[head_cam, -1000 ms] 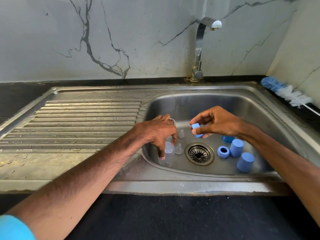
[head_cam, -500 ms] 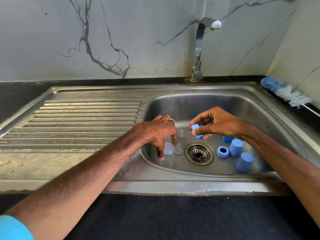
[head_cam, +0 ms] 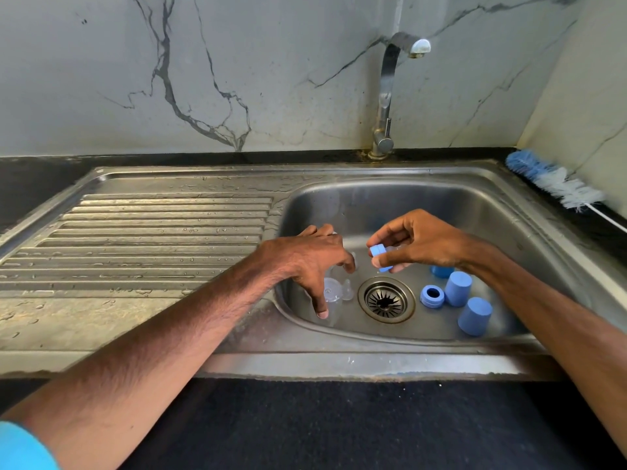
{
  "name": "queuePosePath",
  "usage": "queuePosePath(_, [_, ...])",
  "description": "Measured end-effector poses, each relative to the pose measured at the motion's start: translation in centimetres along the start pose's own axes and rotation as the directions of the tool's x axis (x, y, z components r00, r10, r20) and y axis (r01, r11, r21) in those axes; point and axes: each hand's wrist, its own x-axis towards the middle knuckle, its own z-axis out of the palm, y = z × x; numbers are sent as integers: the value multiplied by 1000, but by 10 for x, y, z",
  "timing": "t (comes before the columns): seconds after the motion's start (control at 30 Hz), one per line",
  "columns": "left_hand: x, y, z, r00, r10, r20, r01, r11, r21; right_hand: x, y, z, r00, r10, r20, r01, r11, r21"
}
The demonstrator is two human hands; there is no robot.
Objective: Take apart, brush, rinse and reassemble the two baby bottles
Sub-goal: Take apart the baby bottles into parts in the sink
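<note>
The clear plastic baby bottle [head_cam: 330, 300] lies low in the steel sink basin [head_cam: 475, 212], centre frame; the left hand [head_cam: 312, 262] grasps it, steadying it. The right hand [head_cam: 420, 242] pinches a blue screw ring [head_cam: 380, 254] above the drain [head_cam: 386, 300], probably to refit it

left hand [head_cam: 310, 262]: palm down, fingers spread (curled) | right hand [head_cam: 419, 244]: raised, fingertips pinched together
</note>
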Motion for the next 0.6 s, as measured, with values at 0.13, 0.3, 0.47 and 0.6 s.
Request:
queuePosePath(0.13, [3,-1,3,1000,19,-25,-19,1000,-4,-1,-2,1,1000,12,0,-12,1000,-17])
queuePosePath(0.3, [6,-3,6,997,26,-76,-29,999,-36,-5,-7,3,999,46,-6,-46,997,-63])
queuePosePath(0.47, [8,0,3,981,53,-188,-63,997,-47,-10,-19,12,997,-37,-70,9,932,-362])
queuePosePath(0.6, [8,2,2,962,44,-270,-66,995,-73,-9,-22,15,993,-49,-105,0,906,-424])
